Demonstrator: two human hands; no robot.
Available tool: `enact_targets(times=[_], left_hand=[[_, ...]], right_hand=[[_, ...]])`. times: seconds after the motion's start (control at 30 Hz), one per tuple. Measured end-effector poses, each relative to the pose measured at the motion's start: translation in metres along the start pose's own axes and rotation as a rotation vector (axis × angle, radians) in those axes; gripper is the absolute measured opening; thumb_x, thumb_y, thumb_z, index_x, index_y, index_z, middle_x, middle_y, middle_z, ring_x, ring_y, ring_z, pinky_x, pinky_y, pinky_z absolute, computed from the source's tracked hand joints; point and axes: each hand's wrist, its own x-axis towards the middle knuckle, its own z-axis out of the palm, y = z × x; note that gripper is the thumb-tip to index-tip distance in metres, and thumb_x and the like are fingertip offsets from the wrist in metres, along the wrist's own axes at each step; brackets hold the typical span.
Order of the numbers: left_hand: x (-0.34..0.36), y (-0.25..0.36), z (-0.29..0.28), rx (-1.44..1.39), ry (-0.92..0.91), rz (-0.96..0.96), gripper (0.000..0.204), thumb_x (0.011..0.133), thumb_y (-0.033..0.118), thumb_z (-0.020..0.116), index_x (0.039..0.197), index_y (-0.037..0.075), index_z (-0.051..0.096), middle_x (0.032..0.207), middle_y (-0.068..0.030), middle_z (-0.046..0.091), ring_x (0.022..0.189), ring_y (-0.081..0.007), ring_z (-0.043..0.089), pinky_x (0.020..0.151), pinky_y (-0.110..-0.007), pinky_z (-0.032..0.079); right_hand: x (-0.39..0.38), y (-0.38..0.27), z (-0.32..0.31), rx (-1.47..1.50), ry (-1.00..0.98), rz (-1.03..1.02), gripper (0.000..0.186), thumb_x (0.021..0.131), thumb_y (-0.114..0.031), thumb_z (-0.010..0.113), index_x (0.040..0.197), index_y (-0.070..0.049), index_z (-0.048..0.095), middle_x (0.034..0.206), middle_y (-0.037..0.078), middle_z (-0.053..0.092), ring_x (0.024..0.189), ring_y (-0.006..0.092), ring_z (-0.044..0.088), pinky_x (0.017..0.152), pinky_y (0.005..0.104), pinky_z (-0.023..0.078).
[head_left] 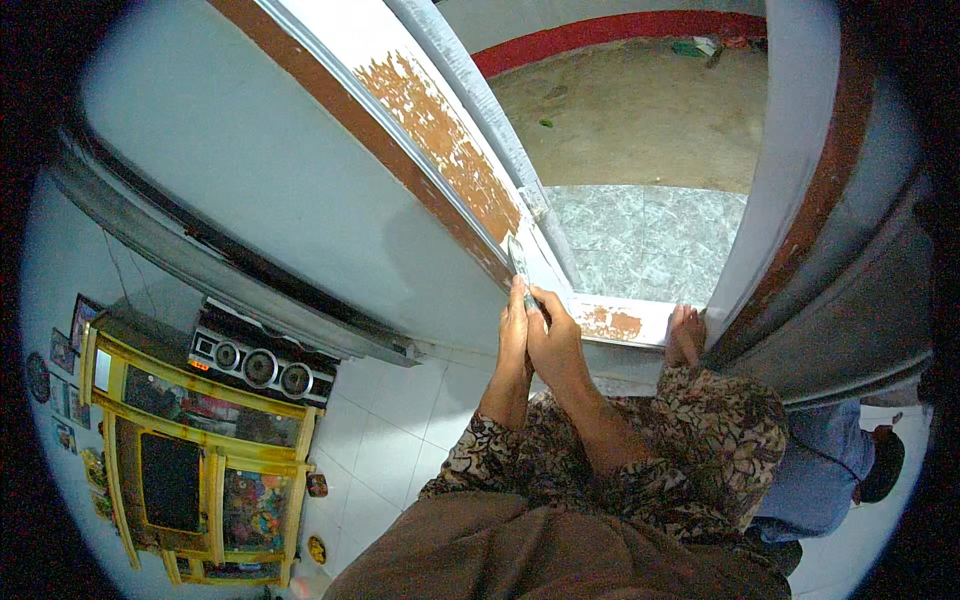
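Flat tool: the thin tool (518, 258) stood over the white door frame (546, 268), near its left edge, tip at the lower end of a long brown patch (440, 150); contact could not be told.
Left hand: the left hand (512, 328) had its fingers pinching the tool's lower part.
Right hand: the right hand (556, 342) pressed against the left, its fingers curled around the tool's end, partly hidden.
Left edge: a pale wall (300, 160) ran alongside.
Right edge: the doorway opened onto tiles (650, 235).
Bottom strip: a bare foot (686, 335) was at its right end.
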Motion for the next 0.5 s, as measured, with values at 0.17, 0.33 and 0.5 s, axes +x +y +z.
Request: enact_targets(times=[0.17,0.33,0.5], left_hand=[[-0.017,-0.001,0.001,-0.046,-0.004,0.070,0.070,0.093,0.066,0.041,0.103,0.000,0.063,0.082,-0.0072,0.060,0.075,-0.0181,0.056,0.068,-0.034,0.046],[-0.020,-0.003,-0.002,-0.012,-0.029,0.137,0.067,0.095,0.062,0.040,0.109,0.000,0.062,0.092,-0.0086,0.062,0.083,-0.0186,0.058,0.074,-0.033,0.046],[-0.015,-0.006,0.000,-0.149,-0.060,0.067,0.064,0.096,0.059,0.042,0.116,0.000,0.060,0.102,-0.0095,0.062,0.090,-0.0187,0.059,0.078,-0.031,0.047]], right_hand=[[-0.010,-0.010,-0.008,-0.059,-0.033,0.013,0.035,0.093,-0.014,0.049,0.123,0.002,0.055,0.114,0.028,0.062,0.108,0.0417,0.061,0.093,0.0438,0.048],[-0.013,-0.017,-0.010,-0.068,-0.022,0.007,0.033,0.092,-0.016,0.051,0.120,0.000,0.058,0.114,0.027,0.063,0.109,0.0404,0.061,0.094,0.0436,0.048],[-0.010,-0.017,-0.014,-0.101,-0.053,0.036,0.033,0.091,-0.016,0.053,0.119,0.000,0.060,0.112,0.026,0.064,0.107,0.0389,0.062,0.093,0.0427,0.049]])
